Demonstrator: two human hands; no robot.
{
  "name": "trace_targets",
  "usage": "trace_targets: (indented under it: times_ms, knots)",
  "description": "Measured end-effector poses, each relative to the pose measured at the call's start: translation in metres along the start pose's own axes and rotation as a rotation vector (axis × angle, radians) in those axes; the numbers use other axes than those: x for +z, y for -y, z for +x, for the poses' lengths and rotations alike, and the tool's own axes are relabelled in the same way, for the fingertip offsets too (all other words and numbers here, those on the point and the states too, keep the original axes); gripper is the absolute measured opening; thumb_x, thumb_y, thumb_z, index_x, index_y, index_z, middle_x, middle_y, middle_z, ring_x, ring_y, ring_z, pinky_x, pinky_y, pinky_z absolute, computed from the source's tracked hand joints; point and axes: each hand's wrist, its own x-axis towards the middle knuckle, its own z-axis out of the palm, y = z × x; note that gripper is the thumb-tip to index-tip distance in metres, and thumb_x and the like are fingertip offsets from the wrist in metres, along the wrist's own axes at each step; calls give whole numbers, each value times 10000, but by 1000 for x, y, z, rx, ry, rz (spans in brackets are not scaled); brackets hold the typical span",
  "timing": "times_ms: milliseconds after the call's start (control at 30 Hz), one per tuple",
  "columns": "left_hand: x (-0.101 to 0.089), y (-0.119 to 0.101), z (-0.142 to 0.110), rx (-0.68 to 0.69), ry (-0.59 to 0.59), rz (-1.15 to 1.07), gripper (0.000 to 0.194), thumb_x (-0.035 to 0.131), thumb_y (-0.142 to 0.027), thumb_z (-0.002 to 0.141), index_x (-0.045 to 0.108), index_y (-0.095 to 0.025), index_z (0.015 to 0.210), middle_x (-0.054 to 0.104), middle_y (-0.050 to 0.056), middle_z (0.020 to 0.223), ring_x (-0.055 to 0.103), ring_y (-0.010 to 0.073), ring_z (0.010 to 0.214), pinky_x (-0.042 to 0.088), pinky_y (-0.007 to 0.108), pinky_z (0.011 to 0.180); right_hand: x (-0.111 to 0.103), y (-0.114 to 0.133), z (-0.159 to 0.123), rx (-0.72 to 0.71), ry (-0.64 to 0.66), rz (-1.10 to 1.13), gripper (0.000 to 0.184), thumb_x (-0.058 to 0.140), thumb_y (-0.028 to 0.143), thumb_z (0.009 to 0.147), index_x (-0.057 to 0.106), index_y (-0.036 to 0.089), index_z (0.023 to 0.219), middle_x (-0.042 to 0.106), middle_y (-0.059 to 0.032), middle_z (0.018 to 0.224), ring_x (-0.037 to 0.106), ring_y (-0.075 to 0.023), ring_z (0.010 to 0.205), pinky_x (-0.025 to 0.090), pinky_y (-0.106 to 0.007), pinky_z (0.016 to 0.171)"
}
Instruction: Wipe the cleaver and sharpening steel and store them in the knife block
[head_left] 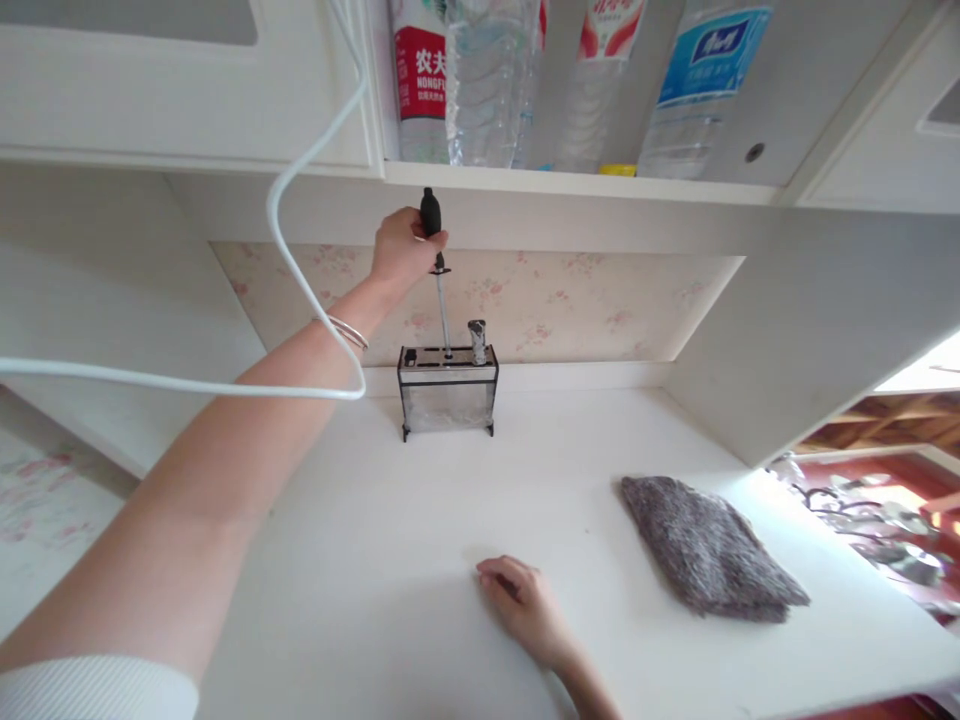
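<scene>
My left hand is closed around the black handle of a honing steel. The steel stands almost upright, its thin metal rod running down into the slotted top of a knife block. Clear sides and a dark frame make up the block, which stands near the back wall. Beside the rod, a second handle with a mottled grey and black look sticks up from the same top. Lower down, my right hand rests on the white counter, fingers loosely curled in and nothing visible in them.
A folded grey-brown cloth lies on the right of the counter. Overhead, a shelf holds several plastic bottles. A white cable hangs across my left forearm. Metal-looking items show beyond the counter's right edge.
</scene>
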Motion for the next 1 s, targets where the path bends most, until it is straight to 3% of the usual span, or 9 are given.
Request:
trace_targets:
  times_ms: [100,200,367,433,567,667,733,833,1000]
  knots:
    - [-17,-10,-12,-76,14,-14,415,481,-379,929,531,10,1064,718,69,995,593,3,643,493,172,674,-1,5,-1,-3,4,-31,264,489,366,943,714,234,989,719,-42,908,644,-174,771,459,-270,665]
    - [-39,-31,-51,-27,-15,19,425,518,-368,929,502,1,1140,708,73,1052,662,52,771,519,209,753,-2,8,0,-24,26,-64,241,489,331,943,709,241,984,708,-32,889,636,-168,776,454,-270,686]
    - [-63,-53,-152,240,-141,144,194,652,-199,830,588,-155,1008,710,33,944,691,142,848,539,249,767,-1,10,3,-61,71,-120,222,499,304,932,709,240,963,697,-30,872,629,-178,821,457,-290,742]
    - [-67,-51,-195,354,-152,147,258,669,-143,804,559,-174,1035,715,49,971,689,157,916,543,257,805,-3,9,7,-35,84,-110,223,507,312,925,713,234,957,699,-30,866,626,-179,812,459,-294,736]
    - [-76,-37,-277,377,-83,147,425,707,-21,732,523,-180,1082,701,100,1026,682,165,928,570,277,800,-14,12,25,84,224,-21,257,530,364,903,705,214,1017,715,-38,898,633,-180,788,477,-291,694]
    - [-89,-31,-332,382,-107,162,531,725,52,669,528,-194,1096,684,100,1049,677,187,966,594,301,785,-27,21,50,111,432,28,294,554,359,880,680,208,1099,726,-45,950,650,-172,794,496,-288,700]
    - [-100,-31,-367,366,-141,157,557,731,83,636,548,-201,1078,674,92,1065,677,206,987,609,327,791,-36,32,71,81,502,17,298,567,343,864,682,206,1102,731,-48,947,659,-164,777,508,-280,689]
    - [-120,-32,-413,315,-166,190,535,734,111,607,585,-183,1029,670,92,1063,685,216,974,623,322,764,-50,50,110,17,404,-25,270,595,338,832,713,204,1035,735,-44,910,668,-158,726,525,-273,663]
    - [-150,-24,-468,208,-71,299,526,750,115,601,589,-138,1033,694,124,1010,698,214,935,615,311,755,-79,84,180,2,-13,-76,338,542,397,858,644,206,1118,702,-64,964,661,-162,701,504,-277,620]
